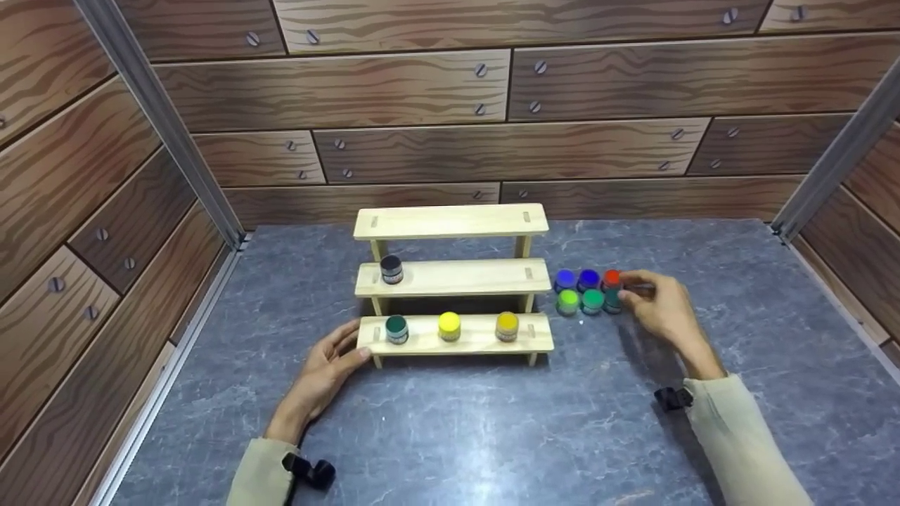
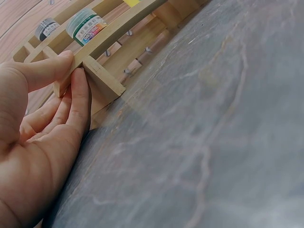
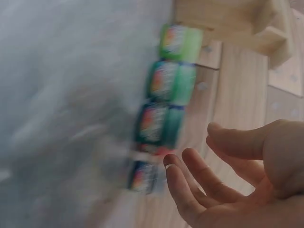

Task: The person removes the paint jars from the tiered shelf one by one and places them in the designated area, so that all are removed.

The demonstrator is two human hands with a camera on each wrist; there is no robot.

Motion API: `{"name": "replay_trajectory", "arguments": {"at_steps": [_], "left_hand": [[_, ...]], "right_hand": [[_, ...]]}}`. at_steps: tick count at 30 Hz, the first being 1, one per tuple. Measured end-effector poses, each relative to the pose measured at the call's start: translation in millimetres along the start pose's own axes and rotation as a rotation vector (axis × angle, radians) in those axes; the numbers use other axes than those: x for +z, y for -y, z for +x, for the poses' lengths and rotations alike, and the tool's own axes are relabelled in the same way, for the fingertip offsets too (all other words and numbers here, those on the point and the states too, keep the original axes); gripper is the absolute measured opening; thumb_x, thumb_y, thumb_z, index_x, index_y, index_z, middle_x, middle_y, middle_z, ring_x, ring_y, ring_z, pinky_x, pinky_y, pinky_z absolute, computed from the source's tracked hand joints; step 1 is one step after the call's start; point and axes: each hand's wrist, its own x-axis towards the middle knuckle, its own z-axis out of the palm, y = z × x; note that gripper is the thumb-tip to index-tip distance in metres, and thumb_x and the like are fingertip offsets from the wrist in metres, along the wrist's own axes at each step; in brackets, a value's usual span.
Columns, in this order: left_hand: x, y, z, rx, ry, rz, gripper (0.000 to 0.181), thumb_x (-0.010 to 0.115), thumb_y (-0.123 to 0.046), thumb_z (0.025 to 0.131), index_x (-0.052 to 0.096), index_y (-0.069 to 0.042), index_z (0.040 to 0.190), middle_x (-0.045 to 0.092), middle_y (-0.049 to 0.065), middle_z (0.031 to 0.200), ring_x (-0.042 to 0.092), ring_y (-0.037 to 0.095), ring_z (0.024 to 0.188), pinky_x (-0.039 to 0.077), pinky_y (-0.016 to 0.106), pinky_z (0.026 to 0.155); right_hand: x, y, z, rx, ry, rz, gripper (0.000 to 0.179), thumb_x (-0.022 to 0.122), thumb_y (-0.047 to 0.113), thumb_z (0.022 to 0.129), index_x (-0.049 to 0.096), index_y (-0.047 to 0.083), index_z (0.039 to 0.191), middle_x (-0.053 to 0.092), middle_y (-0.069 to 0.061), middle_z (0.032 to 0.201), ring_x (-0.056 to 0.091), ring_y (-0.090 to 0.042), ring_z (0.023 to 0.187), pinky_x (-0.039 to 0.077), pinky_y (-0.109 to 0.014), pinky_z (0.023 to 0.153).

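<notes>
A stepped wooden display rack (image 1: 450,277) stands on the table. My left hand (image 1: 329,369) grips the left end of its lowest step, thumb on top and fingers underneath, as the left wrist view shows. Dark green (image 1: 396,329), yellow (image 1: 449,326) and ochre-yellow (image 1: 507,327) paint jars sit on that step; a black paint jar (image 1: 391,269) is on the middle one. My right hand (image 1: 661,306) is beside a cluster of jars, including a red-lidded jar (image 1: 612,278) and a teal jar (image 3: 156,124). In the blurred right wrist view its fingers are apart and hold nothing.
Violet-blue (image 1: 565,280), blue (image 1: 589,279), light green (image 1: 568,302) and green (image 1: 593,301) jars stand close together right of the rack. A dark jar (image 3: 142,176) shows near my right fingertips. Wood-print walls (image 1: 422,91) enclose the grey marbled table (image 1: 450,429).
</notes>
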Motion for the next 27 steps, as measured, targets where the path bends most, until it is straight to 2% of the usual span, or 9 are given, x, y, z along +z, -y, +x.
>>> {"name": "replay_trajectory", "arguments": {"at_steps": [2, 3, 5, 8, 10, 16, 22, 27], "left_hand": [[0.8, -0.6, 2.0, 0.002, 0.005, -0.001, 0.077, 0.068, 0.0, 0.101, 0.025, 0.005, 0.165, 0.032, 0.029, 0.167, 0.053, 0.029, 0.141, 0.053, 0.027, 0.109], [1.1, -0.8, 2.9, 0.001, 0.007, -0.004, 0.077, 0.068, 0.0, 0.101, 0.025, 0.005, 0.165, 0.032, 0.029, 0.167, 0.053, 0.029, 0.142, 0.053, 0.027, 0.109], [1.8, -1.4, 4.1, -0.004, 0.008, -0.007, 0.077, 0.067, 0.0, 0.101, 0.025, 0.005, 0.165, 0.032, 0.029, 0.167, 0.052, 0.029, 0.142, 0.053, 0.026, 0.109], [2.9, -2.1, 5.1, -0.006, 0.011, -0.011, 0.077, 0.067, 0.001, 0.101, 0.025, 0.006, 0.165, 0.031, 0.029, 0.167, 0.053, 0.028, 0.141, 0.053, 0.026, 0.109], [3.4, -2.1, 5.7, -0.007, 0.009, -0.012, 0.077, 0.067, 0.001, 0.101, 0.025, 0.006, 0.165, 0.032, 0.03, 0.167, 0.054, 0.028, 0.14, 0.053, 0.026, 0.108], [3.4, -0.8, 6.6, 0.0, -0.001, -0.018, 0.076, 0.067, 0.002, 0.1, 0.026, 0.007, 0.164, 0.033, 0.03, 0.167, 0.057, 0.026, 0.137, 0.054, 0.026, 0.108], [1.7, 0.2, 4.9, -0.005, 0.01, -0.021, 0.077, 0.067, 0.001, 0.1, 0.026, 0.007, 0.165, 0.032, 0.03, 0.167, 0.057, 0.025, 0.137, 0.053, 0.026, 0.109], [0.8, 1.4, 2.9, -0.005, 0.006, -0.021, 0.076, 0.067, 0.001, 0.1, 0.026, 0.006, 0.164, 0.032, 0.031, 0.167, 0.056, 0.026, 0.138, 0.053, 0.026, 0.109]], "right_hand": [[-1, 13, 0.4, -0.034, -0.022, 0.023, 0.034, 0.072, 0.008, 0.102, 0.07, -0.006, 0.133, 0.073, -0.031, 0.125, 0.072, -0.046, 0.112, 0.059, -0.017, 0.086], [-1, 21, 0.9, -0.054, -0.032, 0.034, 0.034, 0.073, 0.009, 0.102, 0.07, -0.006, 0.132, 0.073, -0.03, 0.124, 0.072, -0.046, 0.112, 0.058, -0.015, 0.086], [1, 36, 2.2, -0.089, -0.048, 0.06, 0.034, 0.073, 0.01, 0.102, 0.07, -0.006, 0.132, 0.073, -0.03, 0.124, 0.072, -0.046, 0.113, 0.06, -0.021, 0.092], [5, 61, 5.0, -0.125, -0.054, 0.095, 0.035, 0.073, 0.011, 0.102, 0.07, -0.006, 0.133, 0.073, -0.029, 0.126, 0.071, -0.045, 0.116, 0.061, -0.045, 0.1], [8, 76, 8.8, -0.144, -0.048, 0.119, 0.035, 0.073, 0.011, 0.102, 0.07, -0.005, 0.133, 0.072, -0.028, 0.127, 0.071, -0.044, 0.119, 0.058, -0.053, 0.103], [18, 118, 19.5, -0.19, 0.009, 0.189, 0.036, 0.073, 0.011, 0.102, 0.069, -0.004, 0.134, 0.072, -0.027, 0.129, 0.07, -0.041, 0.122, 0.057, -0.05, 0.107], [38, 155, 27.6, -0.26, 0.053, 0.267, 0.034, 0.076, 0.007, 0.099, 0.071, -0.006, 0.129, 0.074, -0.026, 0.123, 0.072, -0.04, 0.116, 0.059, -0.047, 0.105], [56, 180, 34.1, -0.286, 0.103, 0.274, 0.037, 0.078, 0.009, 0.098, 0.07, -0.005, 0.132, 0.073, -0.025, 0.125, 0.073, -0.039, 0.114, 0.06, -0.047, 0.103]]}}
